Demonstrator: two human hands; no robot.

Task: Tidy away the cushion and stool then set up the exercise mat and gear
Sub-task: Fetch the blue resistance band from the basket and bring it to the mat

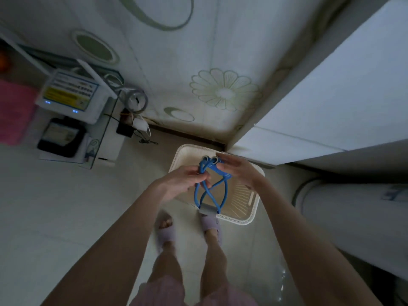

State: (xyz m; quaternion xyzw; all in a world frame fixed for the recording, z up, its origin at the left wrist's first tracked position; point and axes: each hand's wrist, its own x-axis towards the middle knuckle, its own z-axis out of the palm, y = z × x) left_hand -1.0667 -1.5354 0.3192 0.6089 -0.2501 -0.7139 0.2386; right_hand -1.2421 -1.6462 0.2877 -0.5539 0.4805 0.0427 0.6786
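Note:
I hold a blue resistance band with crossed tubes and a grey joining sleeve above a cream plastic basket on the floor. My left hand pinches one blue handle loop from the left. The other handle end rests against the palm of my right hand, whose fingers are stretched out. The grey sleeve hangs down toward my feet. No mat, cushion or stool shows clearly in view.
A white wall with flower and ring patterns rises ahead. A white cabinet stands at the right, a white rounded appliance below it. At the left is a low glass stand with a white box, a black device, cables and something pink.

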